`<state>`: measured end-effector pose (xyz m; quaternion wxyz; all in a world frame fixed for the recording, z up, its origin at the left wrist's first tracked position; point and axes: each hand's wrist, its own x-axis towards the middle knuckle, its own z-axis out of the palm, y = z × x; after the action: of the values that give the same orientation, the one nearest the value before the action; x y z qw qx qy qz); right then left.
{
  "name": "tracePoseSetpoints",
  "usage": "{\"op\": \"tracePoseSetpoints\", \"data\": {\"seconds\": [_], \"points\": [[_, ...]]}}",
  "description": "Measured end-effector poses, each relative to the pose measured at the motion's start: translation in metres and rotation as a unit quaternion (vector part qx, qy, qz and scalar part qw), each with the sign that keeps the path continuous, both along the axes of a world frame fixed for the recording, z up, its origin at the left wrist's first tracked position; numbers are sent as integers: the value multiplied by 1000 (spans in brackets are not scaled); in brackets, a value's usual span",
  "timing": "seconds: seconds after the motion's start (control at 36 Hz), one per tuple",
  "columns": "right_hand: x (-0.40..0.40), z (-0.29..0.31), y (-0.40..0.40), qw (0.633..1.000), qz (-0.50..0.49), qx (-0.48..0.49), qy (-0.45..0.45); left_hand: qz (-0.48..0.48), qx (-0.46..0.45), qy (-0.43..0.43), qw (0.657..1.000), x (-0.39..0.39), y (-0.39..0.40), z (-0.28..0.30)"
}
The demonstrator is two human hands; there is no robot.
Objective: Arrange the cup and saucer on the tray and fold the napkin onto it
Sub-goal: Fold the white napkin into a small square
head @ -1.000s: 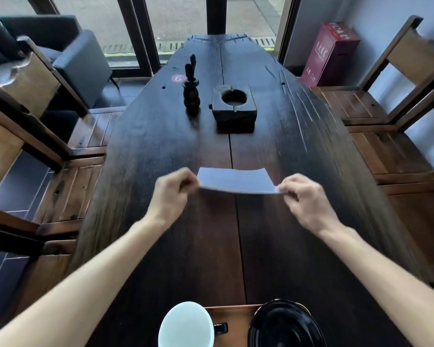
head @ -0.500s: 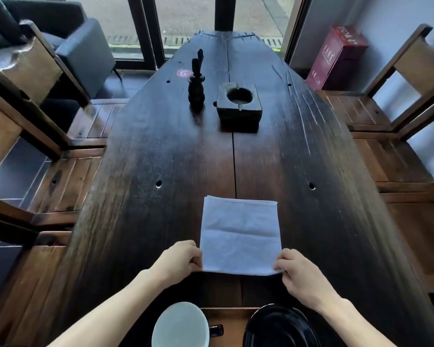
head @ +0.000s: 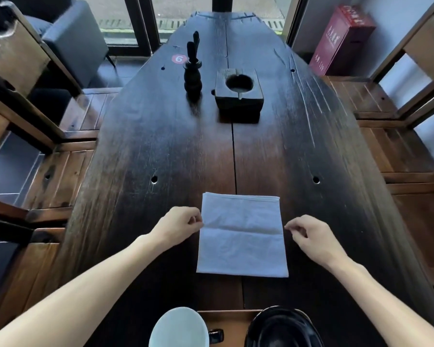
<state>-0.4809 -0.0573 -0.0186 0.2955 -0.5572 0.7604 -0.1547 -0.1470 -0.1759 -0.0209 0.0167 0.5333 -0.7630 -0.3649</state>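
The white napkin (head: 242, 236) lies flat on the dark wooden worktop (head: 161, 151), folded into a rectangle with a crease across its middle. The left hand (head: 179, 224) and right hand (head: 311, 235) sit at its side edges, fingers loosely curled, gripping nothing. Nearer the person, a pale cup (head: 179, 328) and black saucer (head: 281, 326) sit on a brown tray (head: 228, 319).

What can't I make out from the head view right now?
- Tray: mostly cut off by the bottom edge, covered by cup and saucer.
- Cup and saucer: lower parts cropped.
- Left hand and right hand: curled at the napkin edges; contact unclear.
- Red box lettering: too small.
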Motion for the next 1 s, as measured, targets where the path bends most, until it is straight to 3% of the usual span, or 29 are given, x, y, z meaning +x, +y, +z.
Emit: {"op": "tracePoseSetpoints", "data": {"seconds": [0.17,0.47,1.0], "points": [[-9,4,-45,999,-31,-23,10,54,-42,7,998,-26,-34,-4],[-2,-23,-96,999,-14,43,23,121,-18,-55,991,-51,-56,-27],[1,-23,-110,995,-31,95,15,119,35,-59,991,-50,-74,-23]]}}
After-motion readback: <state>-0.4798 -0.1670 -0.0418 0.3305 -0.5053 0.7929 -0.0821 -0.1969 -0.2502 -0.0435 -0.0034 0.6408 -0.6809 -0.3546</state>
